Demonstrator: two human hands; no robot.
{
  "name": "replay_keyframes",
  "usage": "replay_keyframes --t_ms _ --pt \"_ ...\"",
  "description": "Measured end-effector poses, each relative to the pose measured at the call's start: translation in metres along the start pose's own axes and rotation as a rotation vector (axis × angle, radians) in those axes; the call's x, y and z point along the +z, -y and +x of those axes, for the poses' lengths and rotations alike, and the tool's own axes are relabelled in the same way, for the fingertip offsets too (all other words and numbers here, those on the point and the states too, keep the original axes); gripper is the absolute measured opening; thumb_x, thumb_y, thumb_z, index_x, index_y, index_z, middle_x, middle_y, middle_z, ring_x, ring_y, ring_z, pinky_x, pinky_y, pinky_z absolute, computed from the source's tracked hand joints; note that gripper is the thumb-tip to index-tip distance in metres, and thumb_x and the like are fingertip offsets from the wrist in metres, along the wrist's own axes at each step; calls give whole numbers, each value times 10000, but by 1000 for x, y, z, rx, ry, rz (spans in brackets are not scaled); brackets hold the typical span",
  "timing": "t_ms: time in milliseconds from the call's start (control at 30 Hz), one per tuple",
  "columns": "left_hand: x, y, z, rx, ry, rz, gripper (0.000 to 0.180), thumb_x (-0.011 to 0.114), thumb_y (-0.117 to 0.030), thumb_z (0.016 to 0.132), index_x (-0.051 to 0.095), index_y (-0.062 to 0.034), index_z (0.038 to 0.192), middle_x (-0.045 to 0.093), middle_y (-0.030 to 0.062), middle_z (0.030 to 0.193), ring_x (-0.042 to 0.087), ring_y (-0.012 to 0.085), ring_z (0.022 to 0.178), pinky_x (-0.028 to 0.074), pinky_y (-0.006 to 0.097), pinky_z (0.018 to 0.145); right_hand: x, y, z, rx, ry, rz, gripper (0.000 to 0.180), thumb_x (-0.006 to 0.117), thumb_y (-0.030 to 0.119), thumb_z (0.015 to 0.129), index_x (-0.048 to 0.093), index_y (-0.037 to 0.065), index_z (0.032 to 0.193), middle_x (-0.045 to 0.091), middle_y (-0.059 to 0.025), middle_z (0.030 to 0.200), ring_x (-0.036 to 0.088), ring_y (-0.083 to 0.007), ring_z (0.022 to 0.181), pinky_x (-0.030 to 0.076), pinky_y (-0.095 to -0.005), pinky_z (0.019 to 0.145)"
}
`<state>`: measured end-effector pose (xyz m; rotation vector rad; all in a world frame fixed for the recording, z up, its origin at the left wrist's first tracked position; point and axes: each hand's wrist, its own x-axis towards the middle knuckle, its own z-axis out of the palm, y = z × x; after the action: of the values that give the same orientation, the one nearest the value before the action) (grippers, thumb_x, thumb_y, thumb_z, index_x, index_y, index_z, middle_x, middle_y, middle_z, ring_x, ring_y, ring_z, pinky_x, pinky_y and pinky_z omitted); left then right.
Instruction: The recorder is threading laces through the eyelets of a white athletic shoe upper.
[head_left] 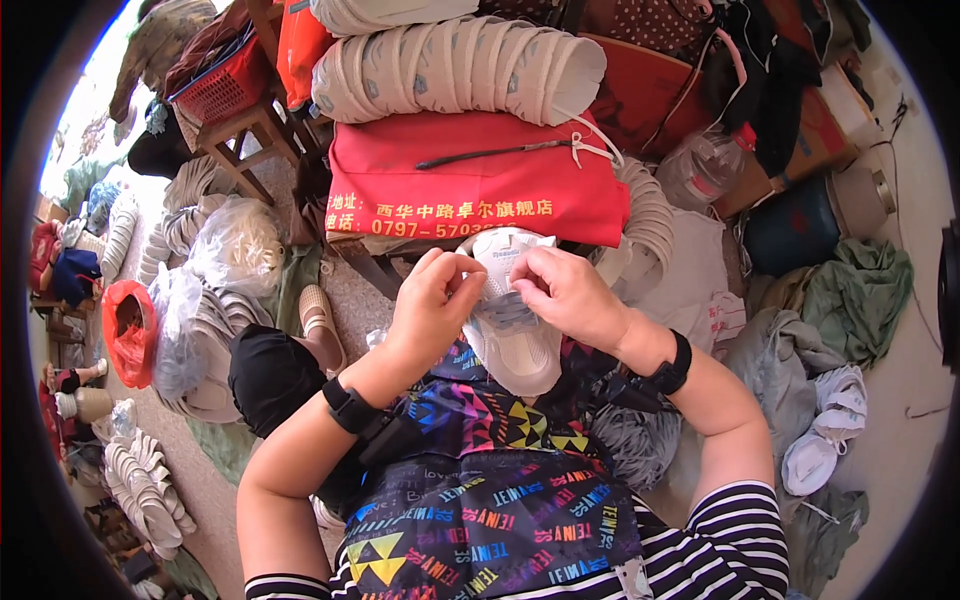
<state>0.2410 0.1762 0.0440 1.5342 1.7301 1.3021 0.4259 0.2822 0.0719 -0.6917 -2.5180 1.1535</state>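
A white and light grey shoe upper [518, 358] lies at the edge of my lap against a red cloth, its rounded toe toward me. My left hand [437, 298] is closed in a pinch over its left side, thumb against the forefinger. Over the right side, my right hand [572, 295] has its fingertips pressed together in the same way. Whatever lies between the fingers is too small to make out. Grey lacing [508, 312] crosses the upper between the hands. A thin dark stick-like tool [490, 155] rests on the red cloth [400, 180] ahead.
A long row of nested beige shoe uppers [460, 75] lies beyond the red cloth. Bundled uppers and plastic bags [240, 245] cover the floor at left, near a wooden stool [240, 140]. At right are a clear plastic jug [703, 170], a dark blue cylinder [800, 228] and green cloth [860, 300].
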Motion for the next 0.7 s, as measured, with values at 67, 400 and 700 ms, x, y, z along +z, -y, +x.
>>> replay_keyframes --t_ms 67,400,700 --pt "8 11 -7 -123 -34 -258 156 587 -93 912 635 -20 1042 482 -8 775 435 83 676 371 223 612 3 1 3 -115 -139 -85 185 584 -38 786 580 6 966 568 -107 928 599 -227 833 493 -326 736" --pt "-7 21 -11 -432 -47 -954 412 373 -126 957 469 6 1335 541 31 817 385 53 639 339 197 588 0 8 5 -301 -44 -426 225 643 11 758 542 32 958 539 -117 918 578 -307 863 490 -397 763" --pt "-6 10 -14 -324 -18 -1062 375 413 -68 1011 390 -28 1383 647 134 1097 547 75 789 471 226 763 9 7 10 -144 -9 -453 218 624 38 820 536 35 1020 571 -102 899 612 -257 807 492 -379 702"
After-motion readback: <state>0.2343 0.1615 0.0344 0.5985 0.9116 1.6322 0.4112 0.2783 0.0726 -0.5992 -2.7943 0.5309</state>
